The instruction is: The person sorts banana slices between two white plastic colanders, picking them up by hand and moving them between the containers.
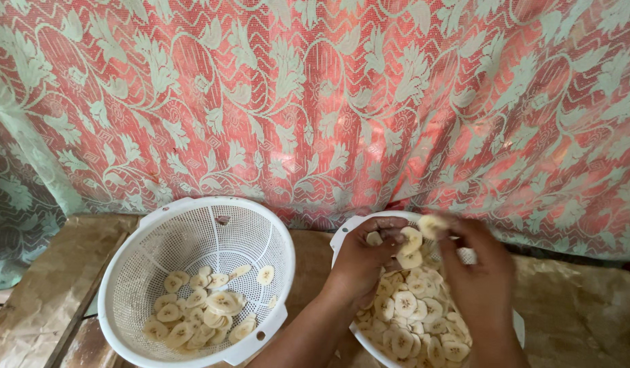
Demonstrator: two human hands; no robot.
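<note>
The desk [587,307], a rough brown surface covered with creased paper, ran along the bottom of the view and ended hard against a red and green leaf-patterned curtain [315,102] that closed off everything behind. Open room lay at the desk's far right and in the strip to the left of the colander; the middle was crowded.

The left hand [363,262] and right hand [478,272] worked close together over the right bowl [342,235], a white one at the bottom right, partly cut off by the lower edge. The left grip was clamped on several pale banana slices [410,249], stacked between thumb and fingers. The right grip was pinched on a single slice [431,223], blurred, held just above the stack. The slices were oval; whichever way their long axes ran in the hands could not be told through the blur.

The bowl below was heaped with more slices [407,320], lying flat and overlapping every way. Just left, well clear of the hands, stood a white perforated colander [192,225] tilted toward the viewer, with a smaller layer of slices [199,313] at its low side.
</note>
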